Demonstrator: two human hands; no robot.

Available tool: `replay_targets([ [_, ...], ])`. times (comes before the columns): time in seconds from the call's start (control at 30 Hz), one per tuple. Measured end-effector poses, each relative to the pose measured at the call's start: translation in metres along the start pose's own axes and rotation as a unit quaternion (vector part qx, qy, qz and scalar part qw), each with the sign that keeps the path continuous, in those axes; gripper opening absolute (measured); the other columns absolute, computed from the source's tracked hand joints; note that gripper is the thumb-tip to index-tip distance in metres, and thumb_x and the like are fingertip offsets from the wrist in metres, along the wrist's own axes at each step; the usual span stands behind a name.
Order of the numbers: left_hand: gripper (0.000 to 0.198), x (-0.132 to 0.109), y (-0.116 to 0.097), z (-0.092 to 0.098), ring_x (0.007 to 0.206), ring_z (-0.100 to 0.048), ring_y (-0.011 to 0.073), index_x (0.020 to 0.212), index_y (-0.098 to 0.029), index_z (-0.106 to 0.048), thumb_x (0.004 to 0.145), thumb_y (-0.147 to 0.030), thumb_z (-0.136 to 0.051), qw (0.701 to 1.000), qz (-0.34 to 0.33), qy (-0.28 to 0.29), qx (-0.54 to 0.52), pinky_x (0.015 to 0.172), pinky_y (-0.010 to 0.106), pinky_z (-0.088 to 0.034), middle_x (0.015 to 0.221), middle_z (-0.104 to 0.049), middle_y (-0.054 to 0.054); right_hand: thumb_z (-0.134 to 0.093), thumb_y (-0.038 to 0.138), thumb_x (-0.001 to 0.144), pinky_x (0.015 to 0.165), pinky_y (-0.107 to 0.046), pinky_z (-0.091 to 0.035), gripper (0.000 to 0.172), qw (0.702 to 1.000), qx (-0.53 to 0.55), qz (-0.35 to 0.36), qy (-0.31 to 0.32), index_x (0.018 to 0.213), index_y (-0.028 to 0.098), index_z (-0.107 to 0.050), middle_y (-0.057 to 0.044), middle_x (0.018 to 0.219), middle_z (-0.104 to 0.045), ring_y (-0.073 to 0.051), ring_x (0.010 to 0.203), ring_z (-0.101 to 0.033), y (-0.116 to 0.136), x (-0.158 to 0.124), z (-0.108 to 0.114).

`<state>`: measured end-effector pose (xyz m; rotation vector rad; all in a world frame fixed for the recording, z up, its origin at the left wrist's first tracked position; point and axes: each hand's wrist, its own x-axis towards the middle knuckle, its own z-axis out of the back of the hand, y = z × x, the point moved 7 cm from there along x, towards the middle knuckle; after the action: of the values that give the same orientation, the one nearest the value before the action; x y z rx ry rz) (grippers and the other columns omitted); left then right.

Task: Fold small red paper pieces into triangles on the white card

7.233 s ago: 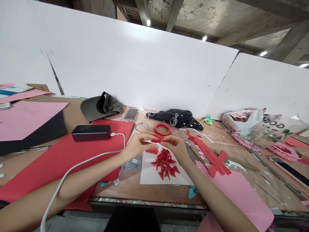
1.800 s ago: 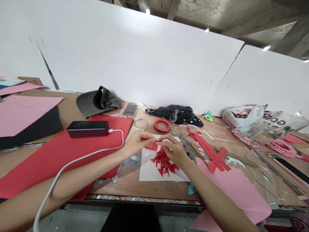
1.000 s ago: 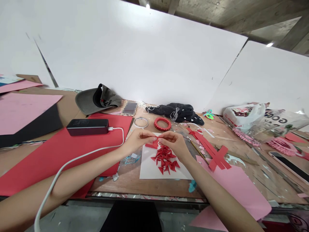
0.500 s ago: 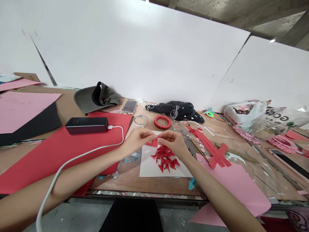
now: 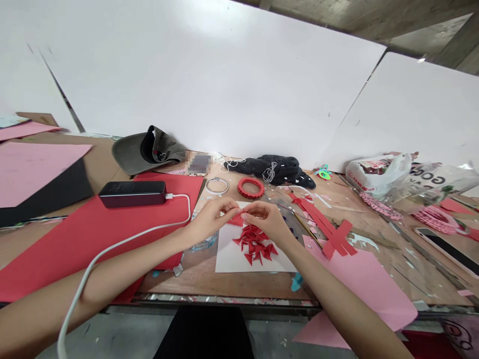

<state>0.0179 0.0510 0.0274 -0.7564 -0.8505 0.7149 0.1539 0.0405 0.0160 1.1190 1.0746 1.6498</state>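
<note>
Left hand (image 5: pixel 211 218) and right hand (image 5: pixel 266 218) pinch folded red paper (image 5: pixel 236 220).

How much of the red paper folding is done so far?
Quite a lot looks done: a folded red paper ring lies on the table, and a pile of folded red triangles sits on a white sheet. In hand, the left hand and right hand pinch a small red paper piece. Left to use, it seems, are the long red paper strips.
</note>
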Motion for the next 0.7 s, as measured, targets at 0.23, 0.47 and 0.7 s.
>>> replay_targets([
  [0.23,0.023,-0.003,-0.01,-0.001,0.065,-0.052,0.0131,0.077,-0.017,-0.062,0.085,-0.035,-0.05,0.997,-0.02,0.002,0.068,0.058,0.022,-0.039,0.069,-0.059,0.001,-0.06,0.026,0.077,0.061,-0.026,-0.049,0.012,0.994,-0.102,0.043,-0.006,0.073,0.016,-0.065,-0.002,0.069,-0.065,-0.014,0.063,-0.058,0.004,-0.001,-0.003],
  [0.47,0.033,-0.002,0.021,-0.015,0.082,-0.065,0.018,0.094,-0.015,-0.064,0.081,-0.044,-0.058,0.93,0.196,0.047,-0.309,0.078,0.032,-0.05,0.09,-0.068,0.008,-0.05,0.012,0.084,0.076,-0.031,-0.05,0.018,0.925,-0.23,0.285,-0.106,0.082,0.022,-0.065,-0.005,0.089,-0.062,-0.016,0.083,-0.06,0.035,-0.018,0.004],
  [0.7,0.035,-0.006,0.029,-0.015,0.088,-0.066,0.0166,0.097,-0.014,-0.066,0.064,-0.019,-0.078,0.874,0.249,0.05,-0.414,0.086,0.029,-0.05,0.091,-0.071,0.007,-0.046,0.014,0.087,0.086,-0.033,-0.05,0.023,0.929,-0.215,0.297,-0.041,0.092,0.023,-0.066,-0.006,0.1,-0.063,-0.016,0.095,-0.061,0.036,-0.017,-0.003],
])
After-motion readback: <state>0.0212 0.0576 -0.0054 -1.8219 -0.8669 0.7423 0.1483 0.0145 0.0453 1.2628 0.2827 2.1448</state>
